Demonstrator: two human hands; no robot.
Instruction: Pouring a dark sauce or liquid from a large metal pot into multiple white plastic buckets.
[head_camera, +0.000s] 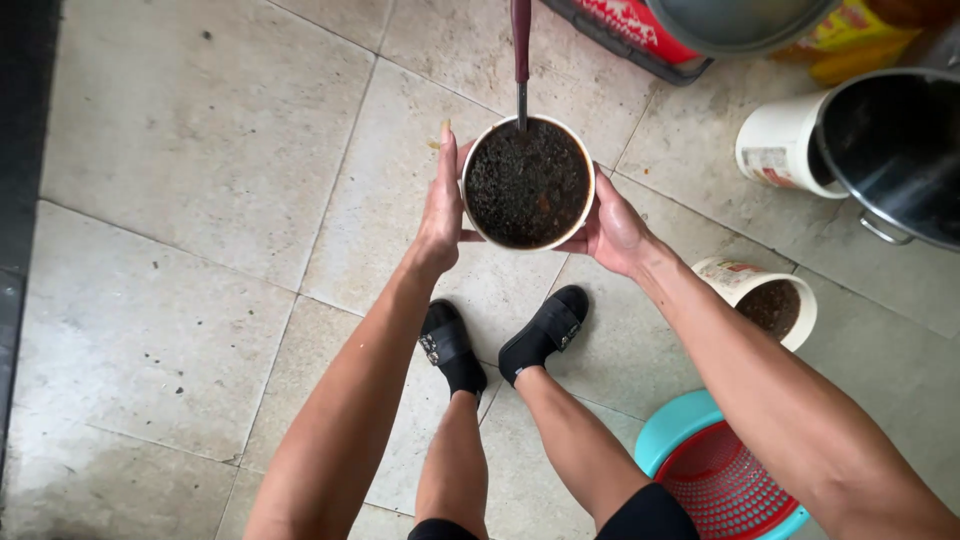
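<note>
A round white tub (528, 183) full of dark, wet, grainy stuff is held above the tiled floor, between both my hands. My left hand (442, 205) presses flat against its left side, fingers pointing away from me. My right hand (610, 228) cups its right side from below. A tool with a dark red handle (521, 40) and a thin metal shaft stands upright in the tub at its far edge. Below the tub I see my two feet in black shoes (500, 345).
A second white tub (765, 296) with dark stuff stands on the floor at the right. Behind it are a white bucket (785, 145) and a large steel pot (895, 150). A red and teal stool (715, 480) is by my right leg. Coloured packages lie at the top.
</note>
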